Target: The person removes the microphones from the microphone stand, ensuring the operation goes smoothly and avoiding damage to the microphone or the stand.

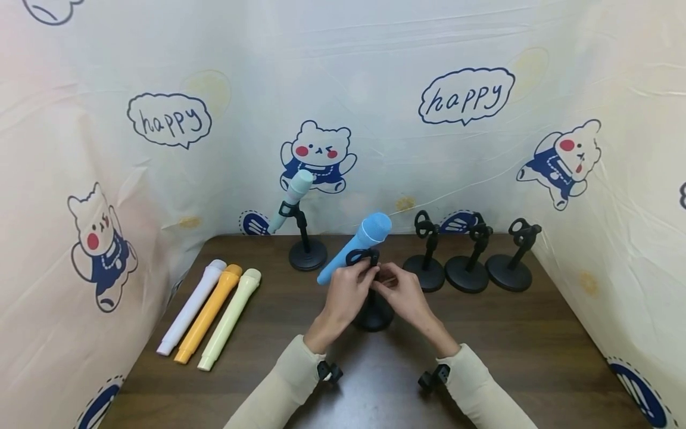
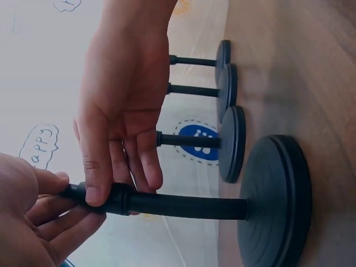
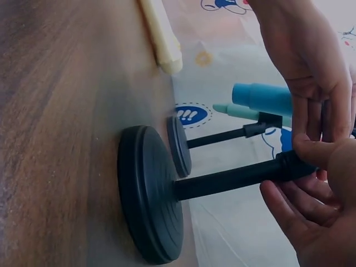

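A black microphone stand (image 1: 373, 317) stands upright on the table, between both hands. My left hand (image 1: 345, 291) pinches the upper part of its stem, just below the clip (image 1: 358, 256). Across from it, my right hand (image 1: 405, 293) grips the collar at the stem's top, thumb against it, as the left wrist view shows. A blue microphone (image 1: 351, 247) slants up to the right at the clip; the fingers partly hide where they meet, so I cannot tell how firmly it sits. The round base (image 3: 150, 194) and bare lower stem show plainly in the right wrist view.
Behind, to the left, a second stand (image 1: 307, 255) holds a mint-green microphone (image 1: 293, 196). Three black stands (image 1: 424, 273) with bare clips are grouped at the back right. White (image 1: 190, 308), orange (image 1: 208, 314) and pale yellow (image 1: 229, 320) microphones lie side by side at left.
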A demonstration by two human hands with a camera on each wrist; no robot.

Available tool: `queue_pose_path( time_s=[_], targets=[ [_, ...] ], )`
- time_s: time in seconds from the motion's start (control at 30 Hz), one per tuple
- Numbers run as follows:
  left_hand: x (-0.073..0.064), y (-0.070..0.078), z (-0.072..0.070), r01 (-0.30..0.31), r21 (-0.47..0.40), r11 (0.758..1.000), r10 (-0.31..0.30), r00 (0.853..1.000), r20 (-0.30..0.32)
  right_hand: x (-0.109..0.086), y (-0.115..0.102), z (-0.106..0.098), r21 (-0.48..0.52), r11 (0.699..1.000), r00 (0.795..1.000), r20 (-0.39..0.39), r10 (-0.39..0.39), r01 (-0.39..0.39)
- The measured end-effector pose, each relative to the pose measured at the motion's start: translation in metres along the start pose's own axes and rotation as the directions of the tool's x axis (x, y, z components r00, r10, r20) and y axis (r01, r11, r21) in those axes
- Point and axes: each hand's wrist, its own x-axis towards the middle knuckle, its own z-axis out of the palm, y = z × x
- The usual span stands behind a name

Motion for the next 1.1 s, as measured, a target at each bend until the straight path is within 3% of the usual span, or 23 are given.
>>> queue_pose_path(
  time_s=[0.17, 0.33, 0.47, 0.57, 0.67, 0.73, 0.83, 0.93, 1.03, 1.1],
  targets=[
    [-0.002, 0.002, -0.004, 0.015, 0.012, 1.000, -0.016, 0.999, 0.043, 0.000, 0.001, 0.000, 0.008, 1.000, 1.000, 0.010, -0.015, 0.015],
    [-0.003, 0.009, -0.018, 0.004, 0.055, 0.998, -0.007, 0.998, 0.059, -0.001, 0.001, 0.001, 0.013, 1.000, 1.000, 0.021, -0.019, 0.019],
    [0.000, 0.012, -0.034, -0.047, 0.063, 0.997, 0.048, 0.999, -0.017, -0.001, 0.001, 0.000, 0.026, 1.000, 1.000, 0.026, -0.011, 0.010],
    [0.008, 0.013, -0.046, -0.104, 0.046, 0.994, 0.108, 0.989, -0.097, -0.001, 0.000, 0.000, 0.020, 1.000, 0.999, 0.031, 0.008, -0.008],
    [0.017, 0.014, -0.054, -0.131, 0.013, 0.991, 0.131, 0.980, -0.147, 0.000, -0.002, 0.000, 0.007, 1.000, 0.999, 0.037, 0.016, -0.016],
    [0.022, 0.014, -0.057, -0.127, -0.014, 0.992, 0.123, 0.981, -0.147, 0.001, -0.003, -0.001, 0.006, 1.000, 0.999, 0.042, 0.009, -0.009],
    [0.029, 0.013, -0.059, -0.079, -0.063, 0.995, 0.074, 0.994, -0.077, 0.002, -0.004, -0.001, 0.008, 1.000, 0.998, 0.052, -0.022, 0.022],
    [0.034, 0.011, -0.057, 0.010, -0.109, 0.994, -0.004, 0.998, 0.058, 0.004, -0.003, -0.001, 0.003, 0.998, 0.996, 0.056, -0.064, 0.064],
    [0.036, 0.007, -0.053, 0.093, -0.147, 0.985, -0.062, 0.977, 0.204, 0.004, -0.003, 0.000, -0.013, 0.995, 0.994, 0.049, -0.094, 0.094],
    [0.036, 0.003, -0.051, 0.132, -0.176, 0.976, -0.081, 0.959, 0.270, 0.004, -0.002, 0.000, -0.024, 0.994, 0.994, 0.044, -0.103, 0.105]
  ],
)
